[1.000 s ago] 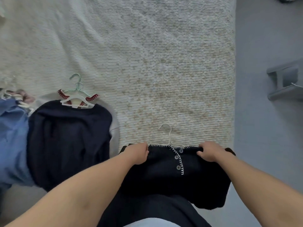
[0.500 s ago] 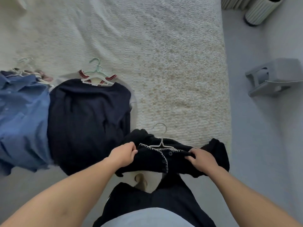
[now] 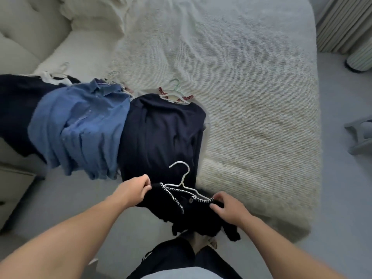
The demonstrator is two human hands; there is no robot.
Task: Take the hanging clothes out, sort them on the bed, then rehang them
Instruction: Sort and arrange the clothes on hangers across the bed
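Now both hands, left hand [image 3: 134, 189] and right hand [image 3: 229, 208], fingers gripping black cardigan [image 3: 189, 214], white hanger [image 3: 184, 183] hook pointing bedward.

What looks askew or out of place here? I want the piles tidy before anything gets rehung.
The blue shirt and navy garment droop over the bed edge rather than lying flat. The black cardigan, held at its shoulders by the left hand and right hand, hangs bunched on its tilted white hanger.
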